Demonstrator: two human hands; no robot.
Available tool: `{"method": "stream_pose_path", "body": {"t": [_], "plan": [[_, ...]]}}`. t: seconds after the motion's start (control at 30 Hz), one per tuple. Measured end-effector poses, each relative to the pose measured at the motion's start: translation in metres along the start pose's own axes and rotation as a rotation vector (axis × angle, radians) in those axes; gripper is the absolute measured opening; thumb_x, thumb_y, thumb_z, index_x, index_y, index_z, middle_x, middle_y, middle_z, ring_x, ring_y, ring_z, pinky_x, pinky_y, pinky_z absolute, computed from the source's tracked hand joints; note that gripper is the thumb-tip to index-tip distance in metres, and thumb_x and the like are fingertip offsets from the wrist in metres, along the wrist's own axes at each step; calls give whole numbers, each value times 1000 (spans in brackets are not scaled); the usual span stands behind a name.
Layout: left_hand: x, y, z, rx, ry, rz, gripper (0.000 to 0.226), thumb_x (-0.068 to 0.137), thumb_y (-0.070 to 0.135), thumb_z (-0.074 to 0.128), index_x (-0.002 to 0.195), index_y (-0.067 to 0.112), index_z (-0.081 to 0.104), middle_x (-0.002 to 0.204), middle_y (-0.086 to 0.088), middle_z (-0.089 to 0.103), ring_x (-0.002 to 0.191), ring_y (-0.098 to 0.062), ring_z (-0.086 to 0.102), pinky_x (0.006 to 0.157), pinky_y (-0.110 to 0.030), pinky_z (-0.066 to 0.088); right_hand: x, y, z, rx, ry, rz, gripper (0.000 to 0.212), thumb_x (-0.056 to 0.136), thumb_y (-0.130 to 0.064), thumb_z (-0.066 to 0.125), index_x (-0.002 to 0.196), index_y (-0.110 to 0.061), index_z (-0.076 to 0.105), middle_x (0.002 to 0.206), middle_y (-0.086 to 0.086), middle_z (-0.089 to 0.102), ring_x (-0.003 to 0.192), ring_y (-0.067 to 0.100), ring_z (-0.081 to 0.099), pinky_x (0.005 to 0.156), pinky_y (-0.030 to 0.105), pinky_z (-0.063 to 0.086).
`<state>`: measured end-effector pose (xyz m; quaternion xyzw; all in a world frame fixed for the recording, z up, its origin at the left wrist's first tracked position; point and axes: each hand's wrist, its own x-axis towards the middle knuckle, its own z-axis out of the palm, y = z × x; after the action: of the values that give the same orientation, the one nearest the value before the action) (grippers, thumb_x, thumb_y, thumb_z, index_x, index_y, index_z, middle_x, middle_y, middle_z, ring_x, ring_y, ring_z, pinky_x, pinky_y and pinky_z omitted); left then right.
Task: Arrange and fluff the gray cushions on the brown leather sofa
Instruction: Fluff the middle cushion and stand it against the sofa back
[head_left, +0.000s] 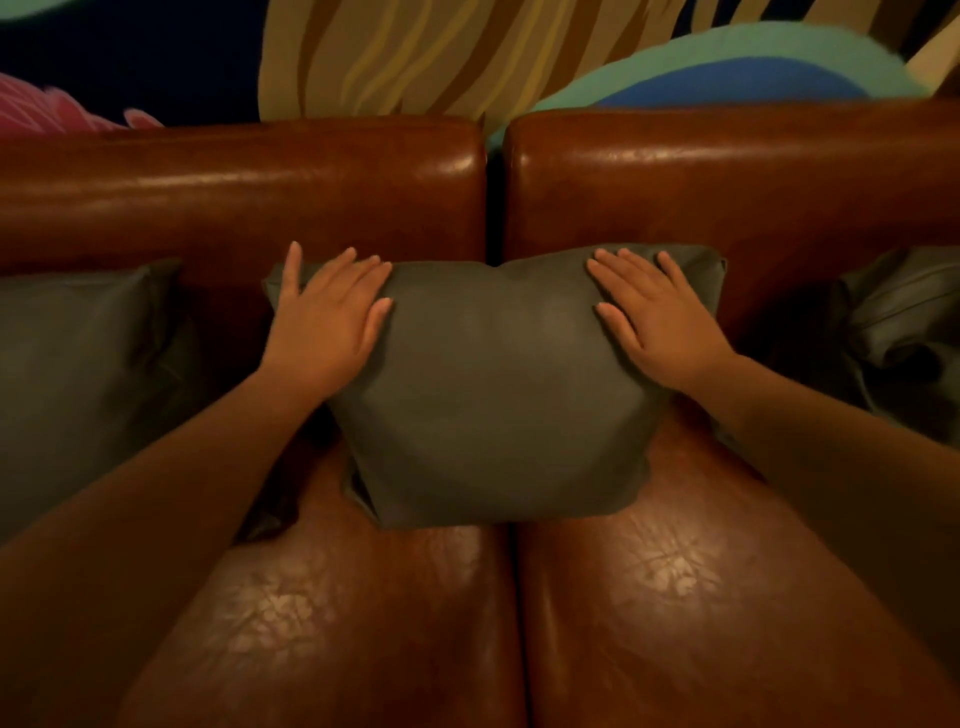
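While propped against the sofa, the middle gray cushion takes both flat hands, fingers spread.

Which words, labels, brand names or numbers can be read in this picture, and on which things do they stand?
None: no text shows anywhere.
The middle gray fabric cushion is plain.
The brown leather sofa carries no label or tag.
The painted wall behind shows only coloured shapes, no letters.
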<state>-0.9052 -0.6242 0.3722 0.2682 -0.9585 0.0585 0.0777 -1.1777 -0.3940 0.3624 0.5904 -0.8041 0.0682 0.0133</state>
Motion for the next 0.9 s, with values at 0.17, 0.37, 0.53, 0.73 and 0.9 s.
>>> {"method": "stream_pose_path", "body": {"t": [0.17, 0.37, 0.53, 0.73, 0.9], "plan": [[-12, -43, -10, 130, 43, 151, 46, 98, 30, 29, 129, 9, 54, 129, -13, 59, 125, -30, 50, 115, -51, 2, -12, 39, -28, -220, -79, -74, 57, 97, -42, 22, 139, -14, 49, 135, 10, 55, 126, 31, 50, 113, 55, 17], [-18, -72, -14, 161, 54, 158, 44, 96, 29, 32, 123, 6, 58, 116, -19, 61, 117, -35, 55, 115, -39, 0, -21, 73, -57, -160, -97, -86, 51, 96, -44, 46, 126, -6, 59, 119, 17, 54, 106, 42, 53, 90, 53, 45], [-19, -83, -13, 172, 101, 161, 41, 96, 32, 33, 108, 4, 61, 106, -20, 61, 107, -38, 57, 112, -27, -1, -14, 79, -66, 3, -103, -17, 30, 86, -11, 67, 111, 3, 66, 112, 21, 56, 101, 42, 59, 89, 49, 49], [-16, -84, -8, 157, 219, 177, 28, 96, 24, 36, 95, 7, 57, 99, -18, 60, 96, -38, 56, 107, -39, 25, -10, 81, -67, 71, -56, 36, 11, 91, -3, 59, 98, 1, 66, 106, 18, 58, 100, 38, 58, 88, 44, 46], [-17, -82, -10, 123, 299, 111, 21, 95, 19, 40, 97, 6, 57, 100, -18, 59, 95, -37, 52, 100, -47, 29, -20, 80, -63, 178, 86, 150, 9, 91, 0, 56, 97, 1, 62, 104, 18, 56, 100, 35, 55, 83, 33, 39]]}}
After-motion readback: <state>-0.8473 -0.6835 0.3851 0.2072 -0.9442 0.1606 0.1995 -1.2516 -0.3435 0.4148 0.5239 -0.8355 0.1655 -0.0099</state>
